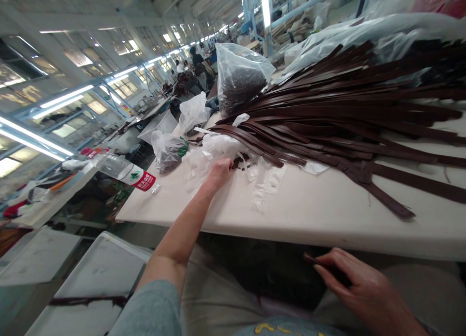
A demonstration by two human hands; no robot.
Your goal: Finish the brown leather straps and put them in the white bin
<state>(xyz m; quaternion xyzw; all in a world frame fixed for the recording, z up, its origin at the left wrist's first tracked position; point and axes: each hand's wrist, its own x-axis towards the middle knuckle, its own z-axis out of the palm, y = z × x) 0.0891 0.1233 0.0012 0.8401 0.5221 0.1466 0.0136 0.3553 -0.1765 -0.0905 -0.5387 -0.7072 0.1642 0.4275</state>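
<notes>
My left hand (219,173) reaches across the table, its fingers drawn together at the edge of a small heap of dark pieces (241,161). What it pinches, if anything, is too small to make out. Crumpled clear plastic bags (196,166) lie around that hand. Low in front of the table edge, my right hand (358,282) is closed on a dark brown leather strap (310,258). Only the strap's short end shows past the fingers; the rest is hidden. A large spread of brown leather straps (313,115) covers the table's right side.
The pale table (313,214) has its front edge before my lap. A filled plastic bag (240,78) stands behind the straps, a smaller bag (167,151) at the left. A plastic bottle (134,173) lies at the left corner. White bins (98,273) stand lower left.
</notes>
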